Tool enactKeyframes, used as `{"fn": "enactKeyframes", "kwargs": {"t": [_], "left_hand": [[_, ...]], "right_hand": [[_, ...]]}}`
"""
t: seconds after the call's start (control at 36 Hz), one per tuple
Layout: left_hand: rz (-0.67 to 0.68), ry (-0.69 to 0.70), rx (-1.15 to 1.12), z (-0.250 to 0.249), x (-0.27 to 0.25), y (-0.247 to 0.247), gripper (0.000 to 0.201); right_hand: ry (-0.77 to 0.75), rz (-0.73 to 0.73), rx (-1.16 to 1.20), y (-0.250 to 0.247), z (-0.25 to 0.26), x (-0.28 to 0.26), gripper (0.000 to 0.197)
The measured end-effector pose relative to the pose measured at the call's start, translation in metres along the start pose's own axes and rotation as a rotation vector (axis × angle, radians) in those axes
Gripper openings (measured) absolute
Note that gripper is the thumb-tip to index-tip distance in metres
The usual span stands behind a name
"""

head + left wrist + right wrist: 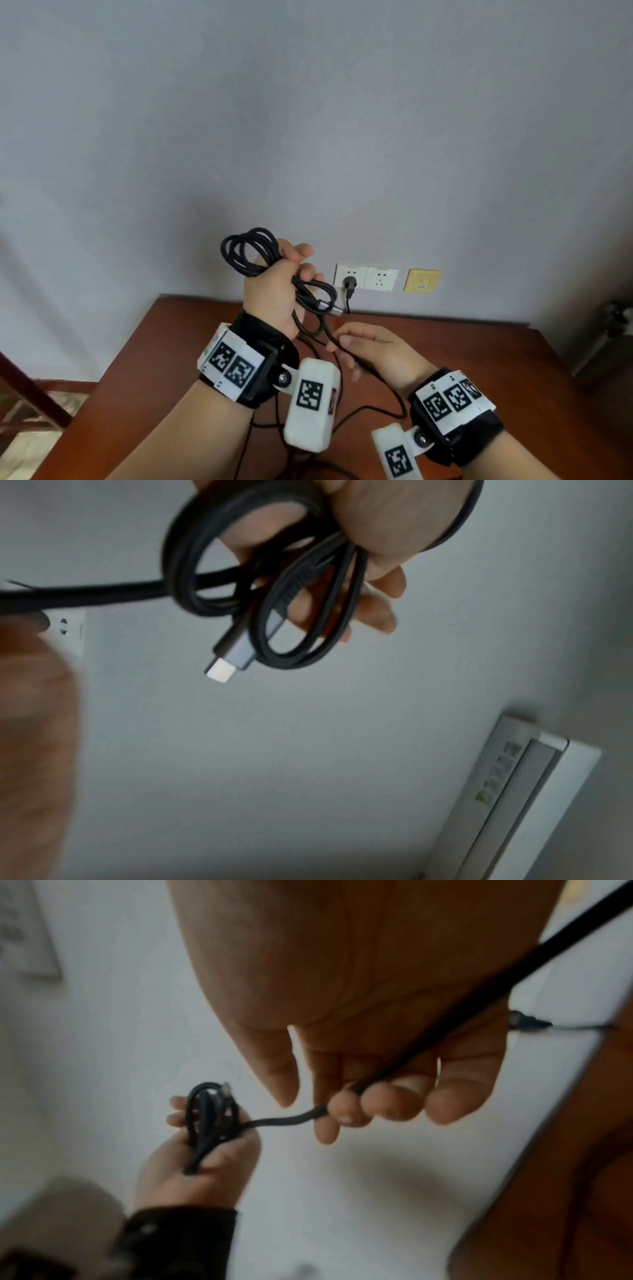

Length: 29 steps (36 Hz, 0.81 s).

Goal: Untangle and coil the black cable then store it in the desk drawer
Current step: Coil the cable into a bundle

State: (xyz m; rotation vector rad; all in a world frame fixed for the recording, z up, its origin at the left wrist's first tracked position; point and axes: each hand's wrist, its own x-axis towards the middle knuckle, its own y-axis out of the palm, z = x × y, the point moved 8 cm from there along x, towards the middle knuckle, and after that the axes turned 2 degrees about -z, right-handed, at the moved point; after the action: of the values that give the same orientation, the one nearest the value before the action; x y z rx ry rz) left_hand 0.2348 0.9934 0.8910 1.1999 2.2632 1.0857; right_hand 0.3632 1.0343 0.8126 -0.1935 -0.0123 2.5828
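Coiling in progress above the desk (496, 363).
Nearest, slack black cable (246, 253) trails on the desktop; judged light, limp and springy, best held where the loops cross. Right hand (380, 349) pinches the free run in curled fingers. Farther, left hand (274, 287) grips the gathered loops, metal connector (222, 669) dangling. Beyond, wall sockets (366, 277).

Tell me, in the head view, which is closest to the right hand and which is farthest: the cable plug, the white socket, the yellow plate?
From the right hand:
1. Cable plug, just above it, beside the left hand.
2. White socket, higher on the wall.
3. Yellow plate, off to the right on the wall.
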Motion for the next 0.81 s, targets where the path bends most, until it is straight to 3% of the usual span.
{"fn": "enactKeyframes", "kwargs": {"t": [0.08,0.25,0.44,0.64,0.72,0.81], "left_hand": [[-0.039,0.024,-0.025,-0.017,0.007,-0.007,0.049],[-0.087,0.013,0.260,-0.018,0.014,-0.026,0.045],[-0.167,-0.117,0.541,0.007,0.015,-0.046,0.037],[0.000,-0.313,0.726,0.044,-0.006,-0.021,0.025],[0.053,-0.309,0.794,0.051,-0.011,-0.015,0.039],[0.132,-0.370,0.684,0.059,-0.017,-0.008,0.024]], "right_hand": [[-0.027,-0.097,-0.273,-0.021,-0.006,-0.005,0.024],[-0.090,-0.200,-0.442,-0.054,0.011,-0.012,0.015],[-0.477,-0.173,-0.712,-0.041,0.069,-0.021,0.013],[-0.626,-0.215,-0.752,-0.022,0.088,-0.017,0.022],[-0.593,-0.313,-0.744,-0.023,0.090,-0.012,0.028],[-0.534,-0.413,-0.643,-0.033,0.087,-0.010,0.034]]}}
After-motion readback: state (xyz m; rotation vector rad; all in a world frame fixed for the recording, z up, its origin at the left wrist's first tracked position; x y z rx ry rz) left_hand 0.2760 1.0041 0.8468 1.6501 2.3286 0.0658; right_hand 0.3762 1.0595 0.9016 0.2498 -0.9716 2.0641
